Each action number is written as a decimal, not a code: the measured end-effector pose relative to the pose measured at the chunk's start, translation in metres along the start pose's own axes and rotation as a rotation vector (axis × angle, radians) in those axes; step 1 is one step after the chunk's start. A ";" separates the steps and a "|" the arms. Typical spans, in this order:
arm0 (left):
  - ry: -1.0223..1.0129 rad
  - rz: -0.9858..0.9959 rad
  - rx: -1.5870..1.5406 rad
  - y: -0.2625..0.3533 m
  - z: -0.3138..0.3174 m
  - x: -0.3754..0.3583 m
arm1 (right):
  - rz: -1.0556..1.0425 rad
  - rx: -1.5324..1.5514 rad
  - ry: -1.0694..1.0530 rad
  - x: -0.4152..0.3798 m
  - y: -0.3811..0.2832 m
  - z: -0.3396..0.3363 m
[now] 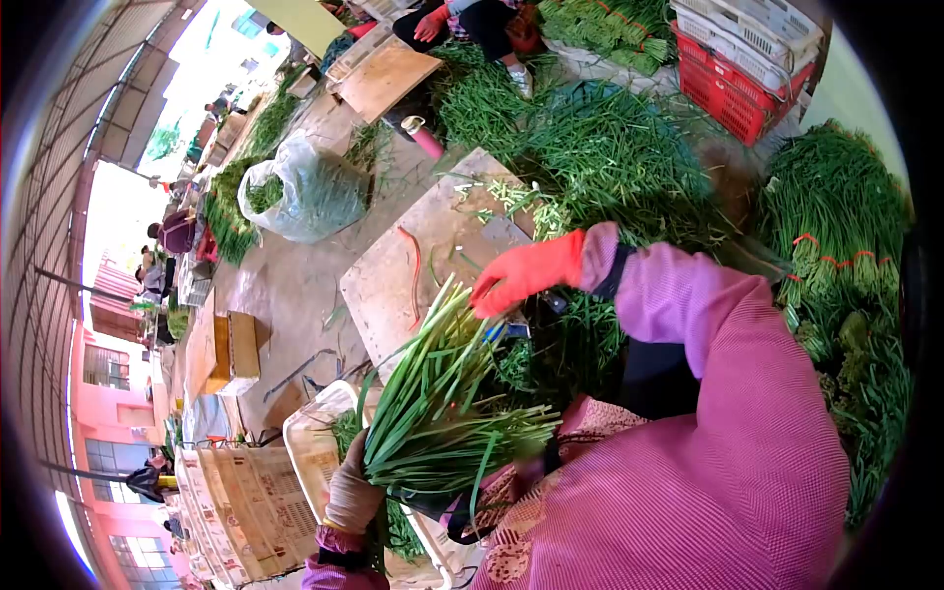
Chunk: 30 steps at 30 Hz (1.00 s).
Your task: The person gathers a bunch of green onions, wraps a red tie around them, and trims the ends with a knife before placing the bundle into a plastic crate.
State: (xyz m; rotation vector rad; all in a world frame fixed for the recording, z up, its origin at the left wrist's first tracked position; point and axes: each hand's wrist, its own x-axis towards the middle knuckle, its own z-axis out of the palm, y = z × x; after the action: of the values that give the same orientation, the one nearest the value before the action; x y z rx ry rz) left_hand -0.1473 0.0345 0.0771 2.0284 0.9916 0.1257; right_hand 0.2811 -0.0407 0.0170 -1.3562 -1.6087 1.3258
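Observation:
A bunch of garlic chives [423, 393], long and green with pale stalk ends, lies across my lap, splayed at its lower end. My left hand [354, 489], in a greyish glove, is wrapped round its side; part of the fingers is hidden behind the leaves. At the pale ends, my right hand [531, 272], in an orange-red glove, has its fingers drawn together on the stalks. Just beyond lies a wooden board [374, 285] with a red band [411, 265] and a flat grey metal piece [503, 234] on it.
Loose greens [619, 157] are heaped past the board. Tied bundles [826, 216] and stacked red and white crates [733, 74] stand right. A white basket [320, 423], a plastic bag [310, 187] and a wooden box [231, 354] are left. Another person [462, 25] sits ahead.

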 end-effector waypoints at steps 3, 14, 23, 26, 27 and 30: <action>-0.040 -0.038 0.009 0.019 0.003 -0.002 | -0.075 0.080 -0.036 0.027 0.002 0.029; -0.006 -0.082 0.055 -0.008 -0.003 -0.024 | -0.069 0.100 0.426 0.057 0.042 0.046; -0.015 -0.114 0.123 -0.027 0.003 -0.022 | -0.079 -0.590 0.624 0.067 0.022 0.134; -0.015 -0.117 0.213 -0.026 0.000 -0.025 | -0.446 -0.067 0.442 0.089 0.045 0.118; -0.002 -0.109 0.172 -0.018 0.001 -0.028 | -0.441 -0.198 0.523 0.083 0.047 0.104; 0.004 -0.114 0.125 -0.034 -0.002 -0.031 | -0.363 0.112 0.469 0.076 0.058 0.097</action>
State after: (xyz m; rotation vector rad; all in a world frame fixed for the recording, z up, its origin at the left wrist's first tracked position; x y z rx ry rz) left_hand -0.1896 0.0253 0.0614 2.0788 1.1399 0.0065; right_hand 0.1908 0.0016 -0.0749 -1.1333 -1.3516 0.7968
